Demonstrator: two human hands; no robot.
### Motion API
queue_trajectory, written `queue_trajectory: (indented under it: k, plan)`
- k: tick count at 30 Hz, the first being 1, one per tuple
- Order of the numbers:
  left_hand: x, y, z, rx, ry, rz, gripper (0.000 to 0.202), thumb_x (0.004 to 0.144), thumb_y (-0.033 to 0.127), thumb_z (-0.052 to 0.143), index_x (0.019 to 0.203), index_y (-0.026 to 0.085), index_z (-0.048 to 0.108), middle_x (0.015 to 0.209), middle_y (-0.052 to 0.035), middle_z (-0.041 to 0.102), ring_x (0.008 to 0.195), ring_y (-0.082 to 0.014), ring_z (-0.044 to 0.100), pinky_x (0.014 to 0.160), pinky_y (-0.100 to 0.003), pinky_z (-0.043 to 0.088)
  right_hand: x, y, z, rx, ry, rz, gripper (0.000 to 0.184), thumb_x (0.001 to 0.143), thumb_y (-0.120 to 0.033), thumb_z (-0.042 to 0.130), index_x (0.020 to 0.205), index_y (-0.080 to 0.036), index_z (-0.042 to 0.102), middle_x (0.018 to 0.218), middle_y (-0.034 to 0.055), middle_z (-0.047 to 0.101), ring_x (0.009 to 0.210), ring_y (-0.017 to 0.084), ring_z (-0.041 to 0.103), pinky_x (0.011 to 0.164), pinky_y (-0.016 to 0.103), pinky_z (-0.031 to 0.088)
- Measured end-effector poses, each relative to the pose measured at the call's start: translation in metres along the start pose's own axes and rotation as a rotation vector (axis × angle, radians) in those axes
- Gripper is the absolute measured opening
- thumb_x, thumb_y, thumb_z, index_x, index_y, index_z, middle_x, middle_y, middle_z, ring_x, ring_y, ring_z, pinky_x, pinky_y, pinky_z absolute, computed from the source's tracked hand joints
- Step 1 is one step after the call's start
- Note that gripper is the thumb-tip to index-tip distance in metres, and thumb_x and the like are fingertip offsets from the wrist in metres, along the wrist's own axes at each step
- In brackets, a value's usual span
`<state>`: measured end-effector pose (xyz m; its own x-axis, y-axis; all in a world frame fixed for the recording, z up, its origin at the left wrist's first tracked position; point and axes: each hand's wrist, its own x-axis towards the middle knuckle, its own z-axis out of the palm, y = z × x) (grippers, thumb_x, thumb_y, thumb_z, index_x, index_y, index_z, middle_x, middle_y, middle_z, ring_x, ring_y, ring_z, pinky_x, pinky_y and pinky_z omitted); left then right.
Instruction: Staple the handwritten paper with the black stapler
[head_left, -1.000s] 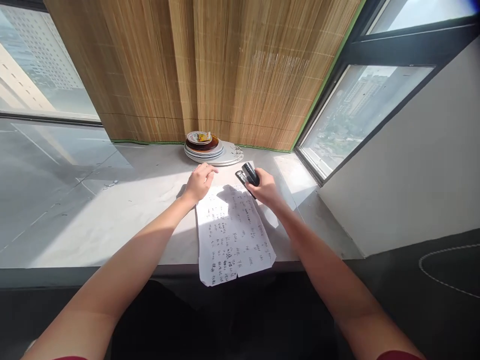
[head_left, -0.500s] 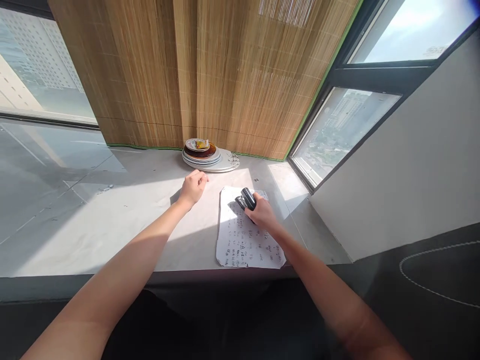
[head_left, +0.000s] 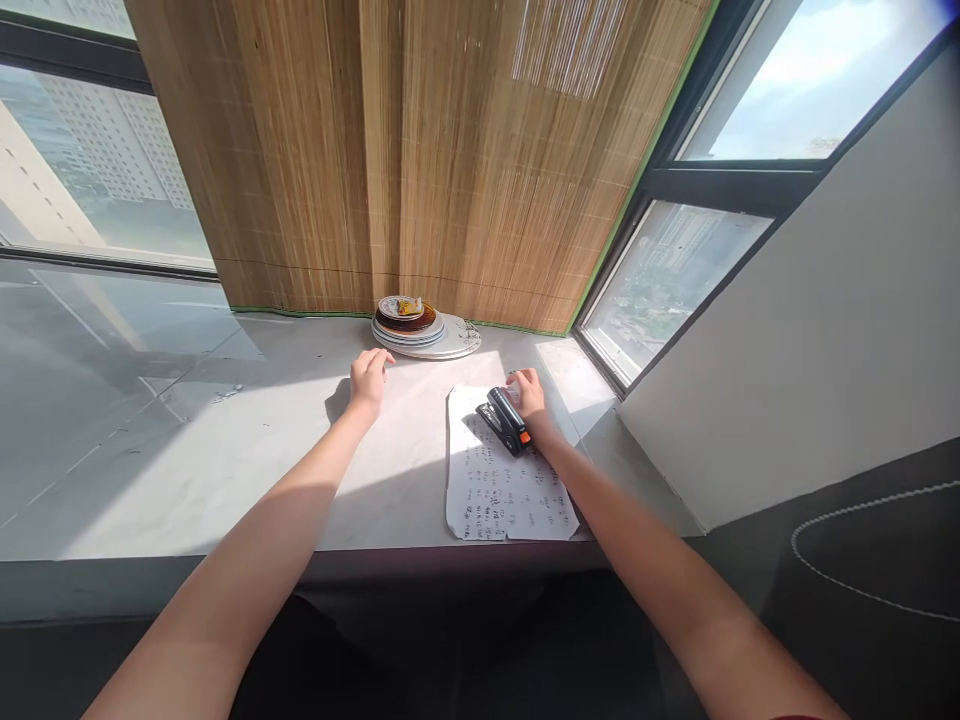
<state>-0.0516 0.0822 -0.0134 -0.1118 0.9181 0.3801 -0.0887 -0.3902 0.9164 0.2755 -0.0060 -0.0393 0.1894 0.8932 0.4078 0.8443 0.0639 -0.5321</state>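
A handwritten sheet of paper [head_left: 501,480] lies on the grey window sill [head_left: 225,450], reaching its near edge. A black stapler [head_left: 505,419] with an orange end lies on the sheet's far part. My right hand [head_left: 529,393] is just beyond the stapler, touching it at the thumb side, with fingers bent over the paper's far right corner. My left hand [head_left: 369,374] rests on the bare sill to the left of the paper, fingers loosely laid down, holding nothing.
A stack of plates [head_left: 424,330] with a small dish on top stands at the back of the sill against a bamboo blind [head_left: 420,150]. Windows flank both sides. A grey wall [head_left: 810,300] closes in on the right.
My right hand has set the stapler down on the paper and moved to the sheet's far corner. The paper slid right earlier. My left hand drew slightly left.
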Motion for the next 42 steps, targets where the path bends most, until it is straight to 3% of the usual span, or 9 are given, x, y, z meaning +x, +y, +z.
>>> queue_trajectory:
  k: [4,9,15,19,23,28,33,37,42]
  plan:
    - [0.012,0.005,-0.015,-0.28,0.173,-0.151,0.029,0.099,0.023,0.049,0.074,0.023,0.036,0.074,0.0037,0.034,0.061,-0.0123,0.024,0.055,-0.028,0.024,0.009,0.003,0.002,-0.104,-0.111,0.043,0.042,0.096,-0.03,0.054,0.135,-0.016,0.059,0.163,0.022,0.042,0.152,0.034,0.04,0.122,0.051,0.038]
    - [0.018,0.023,-0.045,-0.542,0.184,-0.19,0.031,0.091,0.03,0.053,0.072,0.023,0.028,0.071,0.0053,0.027,0.057,-0.0102,0.028,0.055,-0.025,0.032,0.011,-0.014,0.004,-0.198,-0.248,0.075,0.044,0.104,-0.02,0.039,0.143,-0.016,0.058,0.164,0.0205,0.05,0.159,0.03,0.037,0.13,0.055,0.023]
    - [0.026,0.024,-0.085,-1.079,0.234,-0.049,0.04,0.079,0.024,0.06,0.072,0.021,0.021,0.067,0.006,0.027,0.054,-0.0078,0.033,0.053,-0.023,0.034,0.006,-0.092,0.053,-0.219,-0.313,-0.064,0.055,0.109,-0.025,0.039,0.16,-0.006,0.045,0.173,0.0206,0.035,0.163,0.032,0.03,0.132,0.053,0.021]
    - [0.027,0.03,-0.089,-1.119,0.237,-0.007,0.043,0.08,0.024,0.063,0.074,0.022,0.02,0.068,0.006,0.032,0.054,-0.0073,0.037,0.051,-0.023,0.033,0.006,-0.154,0.103,-0.186,-0.307,-0.179,0.059,0.111,-0.033,0.038,0.163,-0.004,0.042,0.172,0.0219,0.036,0.163,0.034,0.03,0.133,0.054,0.022]
    - [0.023,0.037,-0.081,-1.072,0.155,-0.028,0.044,0.081,0.025,0.068,0.074,0.022,0.025,0.07,0.0058,0.035,0.056,-0.0074,0.041,0.052,-0.022,0.035,0.004,-0.184,0.128,-0.165,-0.322,-0.232,0.063,0.111,-0.039,0.038,0.167,-0.009,0.037,0.174,0.0178,0.032,0.164,0.031,0.029,0.133,0.053,0.025]
    - [0.022,0.038,-0.071,-0.971,0.075,-0.088,0.035,0.083,0.025,0.068,0.071,0.02,0.035,0.07,0.0048,0.038,0.055,-0.0075,0.04,0.051,-0.022,0.035,0.003,-0.171,0.119,-0.189,-0.355,-0.201,0.065,0.111,-0.04,0.038,0.168,-0.009,0.034,0.177,0.0173,0.026,0.165,0.03,0.025,0.135,0.054,0.02]
    - [0.019,0.038,-0.05,-0.728,0.006,-0.186,0.019,0.093,0.027,0.058,0.078,0.019,0.05,0.078,0.0021,0.05,0.058,-0.0077,0.041,0.051,-0.021,0.038,0.002,-0.132,0.082,-0.231,-0.387,-0.103,0.063,0.112,-0.041,0.037,0.167,-0.011,0.033,0.178,0.0153,0.026,0.167,0.027,0.021,0.136,0.051,0.013]
    - [-0.001,0.041,-0.025,-0.557,-0.166,-0.292,0.012,0.093,0.026,0.063,0.084,0.02,0.06,0.085,-0.0006,0.059,0.065,-0.0091,0.05,0.055,-0.02,0.045,-0.002,-0.097,0.052,-0.251,-0.373,-0.017,0.061,0.112,-0.041,0.035,0.167,-0.014,0.034,0.178,0.0153,0.025,0.167,0.028,0.02,0.135,0.051,0.013]
    - [-0.044,0.032,0.006,-0.272,-0.447,-0.487,0.016,0.08,0.025,0.08,0.092,0.021,0.07,0.102,-0.0128,0.072,0.096,-0.0264,0.072,0.09,-0.043,0.063,-0.007,-0.079,0.039,-0.221,-0.349,0.025,0.06,0.111,-0.035,0.031,0.164,-0.009,0.04,0.176,0.019,0.028,0.166,0.032,0.02,0.134,0.055,0.013]
